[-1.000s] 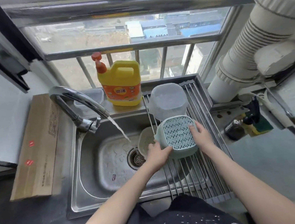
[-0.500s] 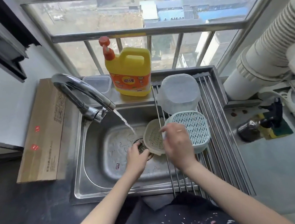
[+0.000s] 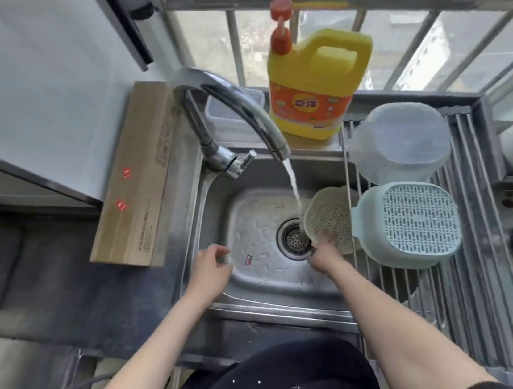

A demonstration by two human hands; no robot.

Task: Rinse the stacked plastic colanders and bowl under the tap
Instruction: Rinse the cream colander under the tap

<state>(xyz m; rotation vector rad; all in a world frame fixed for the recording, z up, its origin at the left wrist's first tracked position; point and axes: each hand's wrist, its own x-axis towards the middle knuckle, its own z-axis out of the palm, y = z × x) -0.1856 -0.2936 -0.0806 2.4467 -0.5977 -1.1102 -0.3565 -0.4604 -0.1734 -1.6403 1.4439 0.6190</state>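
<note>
One beige colander in sink

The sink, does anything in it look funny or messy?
Nothing looks broken or spilled. A small red-and-white scrap lies on the sink floor near the drain, which seems out of place. The beige colander is tilted only because the right hand holds it there.

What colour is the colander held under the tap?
Cream colander, seen in the head view.

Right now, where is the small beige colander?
In the head view the beige colander is tilted in the sink's right side, held by the right hand, beside the drain and left of the upturned green colander.
</note>
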